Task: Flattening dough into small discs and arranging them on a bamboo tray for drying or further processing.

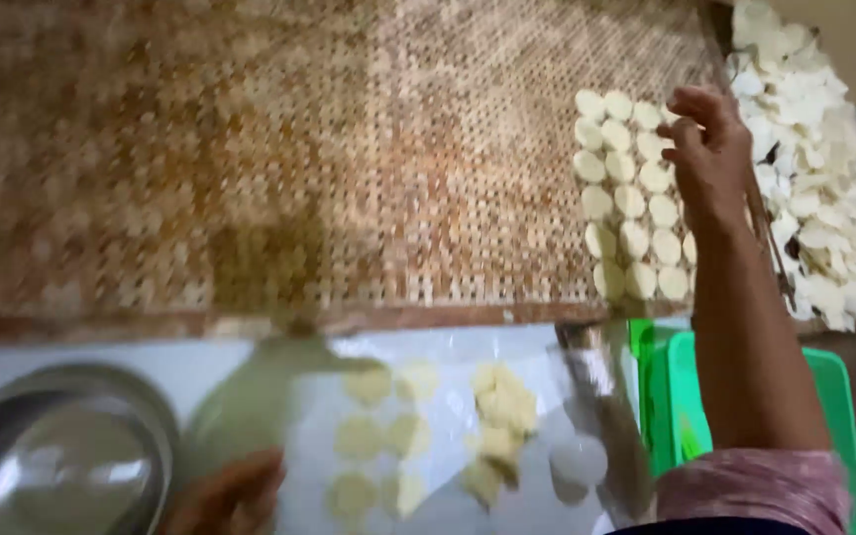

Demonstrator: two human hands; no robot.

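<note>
My right hand [710, 149] reaches out over the right end of a large woven bamboo tray [299, 168], fingers curled beside rows of pale round dough discs [631, 203] laid on the weave; whether it holds a disc I cannot tell. My left hand [230, 495] is at the bottom edge, blurred, touching a pale greenish sheet [250, 406] next to more round discs [378, 456] and dough scraps [502, 416] on a white board [448, 357].
A metal bowl [61, 456] sits at the bottom left. A shiny metal cylinder [601, 416] lies on the board. A green plastic stool or basket [834, 396] stands at the right. Another tray heaped with white pieces [814, 168] lies at far right.
</note>
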